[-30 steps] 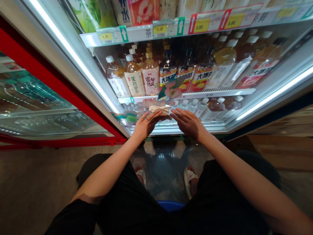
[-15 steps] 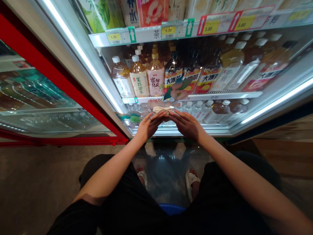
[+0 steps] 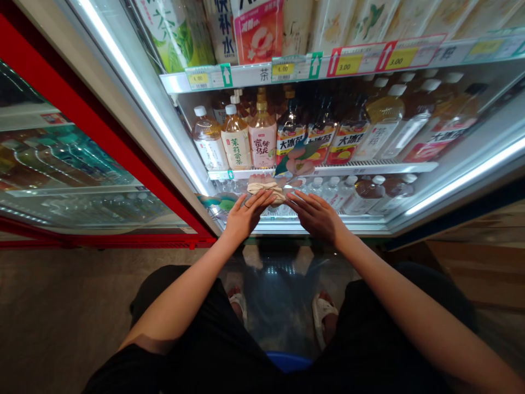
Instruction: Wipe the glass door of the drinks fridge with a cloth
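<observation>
Against the fridge's glass door (image 3: 353,164), low in its middle, is a bunched cream-coloured cloth (image 3: 260,188). My left hand (image 3: 248,214) holds this cloth to the glass, its fingers stretched over the lower part. A ring shows on one finger. My right hand (image 3: 315,213) is just to the right of the cloth, fingers straight and slightly apart, tips at or near the glass. Whether those fingertips touch the cloth's edge I cannot tell. A flower decal (image 3: 301,158) with dark leaves sits on the door just above my hands.
Behind the glass, bottled drinks (image 3: 262,137) line several shelves with price tags (image 3: 283,69). A red-framed fridge (image 3: 164,186) stands at the left. Cardboard-like boxes (image 3: 479,268) are at the lower right. Below me, part of a blue object (image 3: 289,361) shows between my legs.
My hands have moved apart a little; the left has shifted left with the cloth, and more of the cloth shows. My view has tilted slightly upward.
</observation>
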Motion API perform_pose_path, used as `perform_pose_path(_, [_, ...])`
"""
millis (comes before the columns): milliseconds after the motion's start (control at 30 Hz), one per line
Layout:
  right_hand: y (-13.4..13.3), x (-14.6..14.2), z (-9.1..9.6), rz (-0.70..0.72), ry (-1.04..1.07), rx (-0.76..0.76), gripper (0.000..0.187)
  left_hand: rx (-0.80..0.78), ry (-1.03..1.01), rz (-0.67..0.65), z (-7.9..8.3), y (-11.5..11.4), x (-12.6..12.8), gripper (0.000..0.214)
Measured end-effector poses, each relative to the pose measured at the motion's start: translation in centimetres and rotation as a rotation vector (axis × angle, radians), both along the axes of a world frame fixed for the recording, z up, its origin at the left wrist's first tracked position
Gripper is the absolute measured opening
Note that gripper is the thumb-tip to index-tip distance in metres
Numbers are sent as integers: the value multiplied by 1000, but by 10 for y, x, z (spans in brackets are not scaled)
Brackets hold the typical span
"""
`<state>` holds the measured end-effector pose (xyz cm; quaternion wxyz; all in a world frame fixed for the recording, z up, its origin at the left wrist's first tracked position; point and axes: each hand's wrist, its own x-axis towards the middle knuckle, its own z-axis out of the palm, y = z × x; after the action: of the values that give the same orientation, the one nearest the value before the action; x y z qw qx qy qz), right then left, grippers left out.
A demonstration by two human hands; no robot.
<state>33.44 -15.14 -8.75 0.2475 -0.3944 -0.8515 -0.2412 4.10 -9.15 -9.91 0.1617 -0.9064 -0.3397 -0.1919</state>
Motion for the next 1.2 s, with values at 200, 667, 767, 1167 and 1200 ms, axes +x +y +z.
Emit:
perform_pose_path(200, [1,1,5,-10,2,-54,84,-21,-18,100,0,-6,-7,89])
perform_pose_path(667, [6,-12,11,20,6,11,84,-69,51,144,-2,-16,-24,88])
perform_pose_path(767, [7,-13,10,18,2,-3,84,-76,69,112,-2,-13,-29,90])
perform_pose_path(1167, [8,-15,6,32,-5,-51,83,-66,51,136,-3,-17,-37,95])
perform_pose_path(1200, [8,-16,7,31,-10,-42,82,-64,47,144,-1,-15,-38,94])
